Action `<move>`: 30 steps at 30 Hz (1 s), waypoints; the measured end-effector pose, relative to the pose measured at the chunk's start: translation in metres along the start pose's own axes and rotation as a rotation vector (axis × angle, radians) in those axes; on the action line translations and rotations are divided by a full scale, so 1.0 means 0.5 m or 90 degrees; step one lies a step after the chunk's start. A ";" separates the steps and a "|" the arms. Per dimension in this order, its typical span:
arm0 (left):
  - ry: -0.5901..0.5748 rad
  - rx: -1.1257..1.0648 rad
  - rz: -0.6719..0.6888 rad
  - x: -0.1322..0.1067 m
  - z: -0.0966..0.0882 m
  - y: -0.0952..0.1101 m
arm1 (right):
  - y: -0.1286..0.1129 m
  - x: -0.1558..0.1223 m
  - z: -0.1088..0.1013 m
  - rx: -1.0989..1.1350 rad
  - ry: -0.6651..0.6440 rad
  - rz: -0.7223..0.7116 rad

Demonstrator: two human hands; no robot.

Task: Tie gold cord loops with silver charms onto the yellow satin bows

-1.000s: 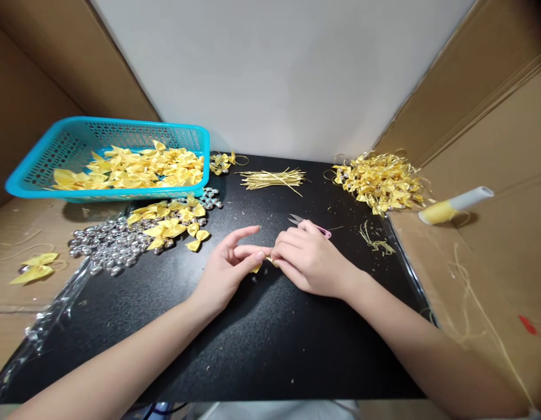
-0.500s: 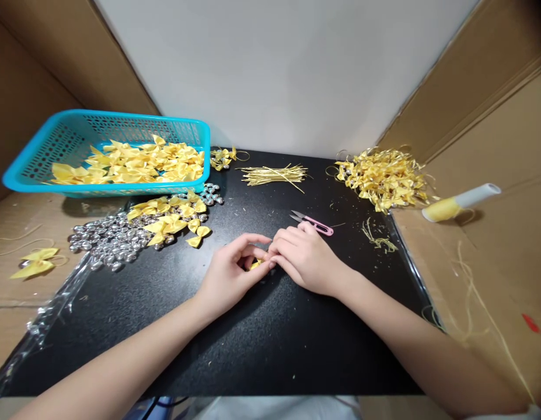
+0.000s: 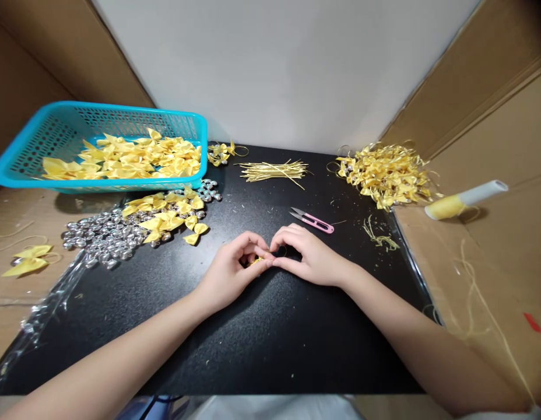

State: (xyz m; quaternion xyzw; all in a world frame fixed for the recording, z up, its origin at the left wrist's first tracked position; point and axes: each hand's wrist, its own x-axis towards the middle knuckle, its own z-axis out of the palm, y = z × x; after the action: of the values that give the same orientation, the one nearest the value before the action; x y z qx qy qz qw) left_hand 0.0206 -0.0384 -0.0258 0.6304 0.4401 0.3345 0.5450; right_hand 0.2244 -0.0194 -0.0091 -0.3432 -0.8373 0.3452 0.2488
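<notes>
Over the middle of the black table (image 3: 200,344), my left hand (image 3: 231,268) is closed in a pinch around a yellow ribbon bow (image 3: 258,261), mostly covered by the fingers. My right hand (image 3: 312,254) meets it fingertip to fingertip, its thumb and forefinger pinching a thin gold cord (image 3: 285,251) that curves out beside the bow. How the cord joins the bow is hidden. Just beyond my right hand lie pink thread snips (image 3: 316,221). Farther back is a bundle of gold cord pieces (image 3: 273,171).
A blue basket (image 3: 134,185) of yellow bows stands at the back left. Before it are silver beads (image 3: 104,236) and loose bows (image 3: 163,221). At right sit a heap of bows with cords (image 3: 386,175), cord scraps (image 3: 379,236) and a pale tube (image 3: 467,200).
My right hand's fingers have opened into a wider arch, with thumb and forefinger still pinched; the cord loop now shows beneath. My left hand has barely moved. The view has shifted slightly.
</notes>
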 end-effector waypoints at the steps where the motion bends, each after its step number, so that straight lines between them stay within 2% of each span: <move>1: -0.004 0.014 0.000 0.000 -0.001 -0.002 | 0.001 0.000 0.001 -0.003 -0.002 0.003; 7: -0.018 0.067 -0.001 0.000 -0.003 0.001 | 0.007 -0.001 0.011 -0.035 -0.007 0.002; 13: -0.009 0.089 0.003 0.001 -0.005 0.009 | 0.010 -0.003 0.026 -0.004 0.119 -0.027; 16: -0.019 0.088 0.007 0.000 -0.006 0.007 | 0.008 -0.004 0.030 0.031 0.145 -0.033; 26: -0.020 0.106 0.009 0.002 -0.006 0.006 | 0.010 -0.002 0.033 0.024 0.147 -0.035; 30: 0.003 0.103 0.012 0.001 -0.006 0.005 | 0.013 -0.002 0.040 0.010 0.133 -0.028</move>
State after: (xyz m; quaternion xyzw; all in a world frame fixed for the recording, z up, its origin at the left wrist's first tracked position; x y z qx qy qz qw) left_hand 0.0185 -0.0366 -0.0231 0.6756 0.4609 0.3042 0.4885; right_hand 0.2145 -0.0250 -0.0270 -0.3569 -0.8115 0.3083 0.3451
